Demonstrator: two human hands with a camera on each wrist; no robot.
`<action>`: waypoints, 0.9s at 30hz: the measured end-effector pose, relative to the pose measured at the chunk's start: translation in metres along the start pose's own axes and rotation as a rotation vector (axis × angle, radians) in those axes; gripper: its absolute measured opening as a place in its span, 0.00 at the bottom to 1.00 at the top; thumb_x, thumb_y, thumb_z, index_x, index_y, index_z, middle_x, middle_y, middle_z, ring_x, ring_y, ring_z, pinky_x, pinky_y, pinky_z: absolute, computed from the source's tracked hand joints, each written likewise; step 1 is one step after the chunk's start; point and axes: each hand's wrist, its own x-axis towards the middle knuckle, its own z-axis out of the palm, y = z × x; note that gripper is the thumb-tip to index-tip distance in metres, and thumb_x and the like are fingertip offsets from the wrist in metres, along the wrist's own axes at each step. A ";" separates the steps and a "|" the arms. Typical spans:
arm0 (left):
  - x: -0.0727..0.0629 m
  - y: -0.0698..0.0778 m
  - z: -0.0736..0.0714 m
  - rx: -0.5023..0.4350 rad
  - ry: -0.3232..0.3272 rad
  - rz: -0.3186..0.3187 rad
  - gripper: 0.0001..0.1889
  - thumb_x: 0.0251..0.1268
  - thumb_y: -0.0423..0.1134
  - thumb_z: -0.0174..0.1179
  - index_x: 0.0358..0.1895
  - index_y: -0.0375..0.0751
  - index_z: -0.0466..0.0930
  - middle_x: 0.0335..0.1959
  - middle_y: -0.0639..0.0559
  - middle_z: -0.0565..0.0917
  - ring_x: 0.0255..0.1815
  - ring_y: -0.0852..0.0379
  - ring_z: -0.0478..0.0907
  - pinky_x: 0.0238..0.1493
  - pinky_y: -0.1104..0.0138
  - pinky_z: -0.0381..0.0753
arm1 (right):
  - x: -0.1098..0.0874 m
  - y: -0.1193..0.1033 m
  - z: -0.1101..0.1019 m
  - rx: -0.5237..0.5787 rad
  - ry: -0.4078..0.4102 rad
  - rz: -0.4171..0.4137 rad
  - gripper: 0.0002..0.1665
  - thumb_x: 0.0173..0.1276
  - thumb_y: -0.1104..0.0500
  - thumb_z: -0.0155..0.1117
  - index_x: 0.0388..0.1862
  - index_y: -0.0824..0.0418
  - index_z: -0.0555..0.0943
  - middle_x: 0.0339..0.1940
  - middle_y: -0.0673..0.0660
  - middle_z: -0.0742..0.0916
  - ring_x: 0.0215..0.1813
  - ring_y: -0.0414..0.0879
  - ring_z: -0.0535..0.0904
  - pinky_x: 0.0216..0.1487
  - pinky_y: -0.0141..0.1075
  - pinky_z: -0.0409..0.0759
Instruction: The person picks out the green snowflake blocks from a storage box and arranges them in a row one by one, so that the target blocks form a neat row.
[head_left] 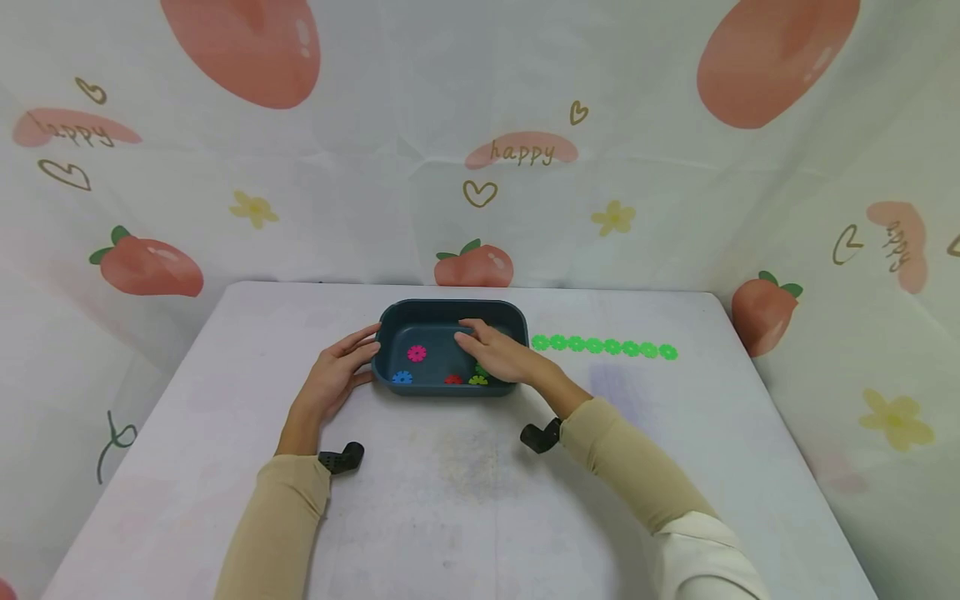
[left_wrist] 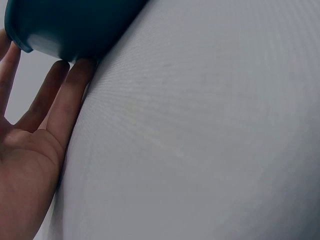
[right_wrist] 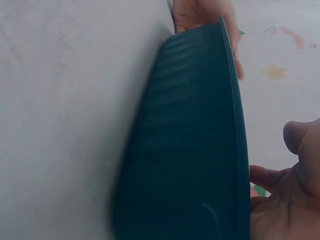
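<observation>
A dark teal rectangular basin [head_left: 442, 390] stands at the table's far middle. Inside it lie a pink flower-shaped disc [head_left: 417, 354], a blue one [head_left: 402, 377], a red one [head_left: 453, 379] and green ones [head_left: 478, 380] near the right end. My left hand [head_left: 330, 379] touches the basin's left end with spread, nearly straight fingers; the left wrist view shows its fingertips [left_wrist: 80, 65] against the wall. My right hand [head_left: 501, 352] reaches over the right part of the basin, thumb and fingers apart. In the right wrist view, the rim partly hides its fingers [right_wrist: 265, 176]; I see nothing held.
Right of the basin, several bright green flower-shaped discs [head_left: 612, 347] form a straight row along the white table [head_left: 465, 517]. Behind the table hangs a white cloth [head_left: 390, 208] printed with peaches, hearts and flowers.
</observation>
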 end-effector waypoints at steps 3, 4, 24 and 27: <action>0.001 0.000 0.001 -0.005 0.006 -0.001 0.32 0.72 0.51 0.63 0.77 0.54 0.68 0.75 0.45 0.70 0.58 0.65 0.79 0.52 0.70 0.86 | 0.002 0.000 0.003 0.023 -0.010 -0.003 0.40 0.83 0.35 0.37 0.84 0.54 0.53 0.79 0.61 0.69 0.80 0.55 0.65 0.78 0.55 0.64; 0.001 -0.001 0.001 -0.006 0.007 -0.001 0.32 0.72 0.51 0.63 0.77 0.54 0.68 0.74 0.45 0.71 0.58 0.66 0.80 0.52 0.69 0.86 | 0.003 0.000 0.004 0.033 -0.012 -0.008 0.41 0.83 0.34 0.38 0.84 0.54 0.53 0.79 0.61 0.69 0.80 0.55 0.65 0.78 0.55 0.65; 0.003 -0.005 0.001 -0.028 0.012 -0.006 0.32 0.71 0.51 0.64 0.76 0.55 0.69 0.66 0.54 0.77 0.56 0.66 0.80 0.51 0.69 0.86 | 0.031 0.012 0.016 0.103 0.105 -0.070 0.43 0.74 0.40 0.63 0.80 0.53 0.61 0.74 0.59 0.75 0.73 0.55 0.73 0.73 0.52 0.73; 0.003 -0.004 0.000 -0.018 0.013 -0.002 0.32 0.71 0.51 0.64 0.76 0.55 0.69 0.69 0.51 0.74 0.57 0.66 0.80 0.51 0.69 0.86 | 0.034 0.013 0.016 0.073 0.145 -0.090 0.42 0.69 0.45 0.71 0.77 0.55 0.66 0.71 0.60 0.78 0.70 0.56 0.76 0.70 0.51 0.76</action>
